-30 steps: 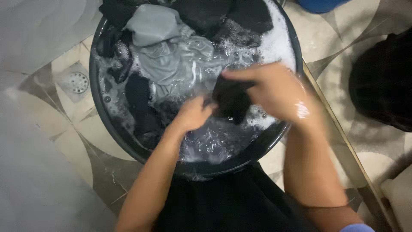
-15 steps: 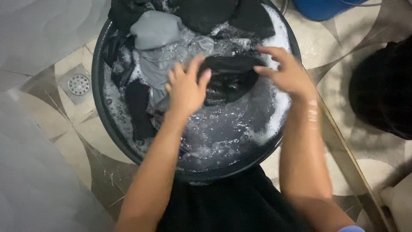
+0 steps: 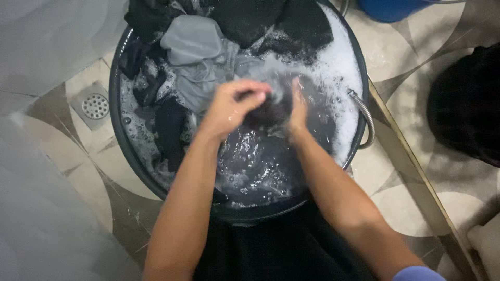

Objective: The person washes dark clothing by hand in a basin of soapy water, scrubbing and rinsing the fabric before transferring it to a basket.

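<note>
A large dark round basin holds soapy water, foam and several soaked clothes. Over its middle, my left hand is closed on a bunched black garment. My right hand presses against the same garment from the right, fingers pointing away from me. The garment is squeezed between both hands just above the water. A grey cloth lies bunched at the far left of the basin, with black clothes piled behind it.
A round floor drain sits in the patterned tile left of the basin. A metal handle hangs at the basin's right rim. A blue tub stands at the far right, a black heap on the right.
My hands were apart, spreading the black garment out flat. Now they have come together and bunched it between them at the basin's middle.
</note>
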